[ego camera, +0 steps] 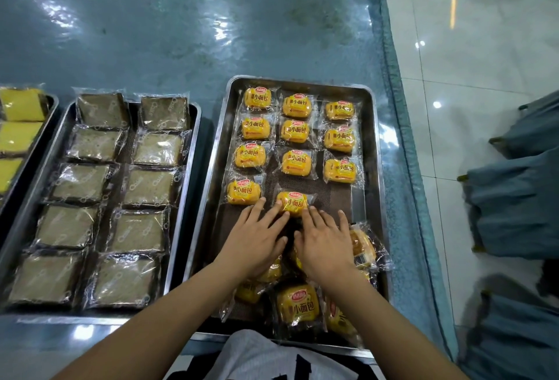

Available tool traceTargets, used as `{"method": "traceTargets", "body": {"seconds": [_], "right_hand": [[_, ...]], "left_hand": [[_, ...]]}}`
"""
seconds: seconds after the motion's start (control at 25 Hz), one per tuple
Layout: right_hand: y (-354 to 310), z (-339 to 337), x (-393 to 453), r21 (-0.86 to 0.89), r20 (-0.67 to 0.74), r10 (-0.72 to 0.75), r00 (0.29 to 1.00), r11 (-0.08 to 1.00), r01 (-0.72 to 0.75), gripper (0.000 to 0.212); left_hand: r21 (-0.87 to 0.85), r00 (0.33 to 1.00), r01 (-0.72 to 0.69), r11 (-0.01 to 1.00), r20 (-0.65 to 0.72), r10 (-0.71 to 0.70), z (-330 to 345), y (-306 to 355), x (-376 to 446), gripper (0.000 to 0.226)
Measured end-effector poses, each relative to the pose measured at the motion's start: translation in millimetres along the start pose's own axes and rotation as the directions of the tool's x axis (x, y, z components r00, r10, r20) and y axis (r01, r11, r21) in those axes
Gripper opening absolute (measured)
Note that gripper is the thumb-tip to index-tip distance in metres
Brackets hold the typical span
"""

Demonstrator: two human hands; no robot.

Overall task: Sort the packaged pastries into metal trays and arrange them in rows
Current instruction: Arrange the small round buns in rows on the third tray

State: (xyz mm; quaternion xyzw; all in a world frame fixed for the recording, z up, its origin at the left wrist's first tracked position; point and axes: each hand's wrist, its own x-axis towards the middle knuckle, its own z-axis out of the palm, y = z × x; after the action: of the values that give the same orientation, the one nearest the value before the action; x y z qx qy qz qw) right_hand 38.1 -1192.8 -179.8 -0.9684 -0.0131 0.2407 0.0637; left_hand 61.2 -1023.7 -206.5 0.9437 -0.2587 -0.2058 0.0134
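Head view, nearest: a loose pile [298, 304] of wrapped yellow buns lies unsorted at the near end of the right tray [376, 168].
Hands: left hand [257, 237] and right hand [325, 243] lie flat side by side, fingers straight and a little spread, tips touching one bun [292, 202]; neither pinches it.
Bun: it sits in the middle column, fourth row, just beside its left neighbour [243, 192]; the right-hand slot of that row is bare.
Handling: likely light and soft, in slick crinkly film, so it should slide on the liner; nudge it by the edges, or lift by the wrapper's sealed ends rather than squeeze the bread.
Beyond: three full rows of buns [296, 131] run to the far rim.
Left: a tray of brown cakes [121, 192] in two columns; yellow cakes [18, 125] at the edge.
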Motion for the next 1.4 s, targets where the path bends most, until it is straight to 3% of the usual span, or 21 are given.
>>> {"method": "traceTargets", "body": {"seconds": [0.44, 0.72, 1.08, 1.4], "right_hand": [[9, -1, 17, 0.036, -0.03, -0.02, 0.999, 0.999, 0.021, 0.061], [33, -9, 3, 0.086, -0.158, -0.02, 0.987, 0.996, 0.034, 0.053], [95, -4, -46, 0.19, -0.217, 0.183, 0.959, 0.971, -0.142, 0.045], [110, 14, -74, 0.224, -0.284, 0.395, 0.874, 0.913, -0.34, 0.028]], "left_hand": [[-0.026, 0.997, 0.058, 0.998, -0.039, -0.059, -3, 3, 14, 0.074], [-0.086, 0.993, 0.061, 0.994, -0.092, -0.069, -8, 10, 12, 0.053], [-0.131, 0.986, -0.162, 0.978, -0.056, 0.155, -30, 64, 5, 0.053], [-0.105, 0.947, -0.321, 0.941, -0.015, 0.322, -23, 99, 8, 0.053]]}}
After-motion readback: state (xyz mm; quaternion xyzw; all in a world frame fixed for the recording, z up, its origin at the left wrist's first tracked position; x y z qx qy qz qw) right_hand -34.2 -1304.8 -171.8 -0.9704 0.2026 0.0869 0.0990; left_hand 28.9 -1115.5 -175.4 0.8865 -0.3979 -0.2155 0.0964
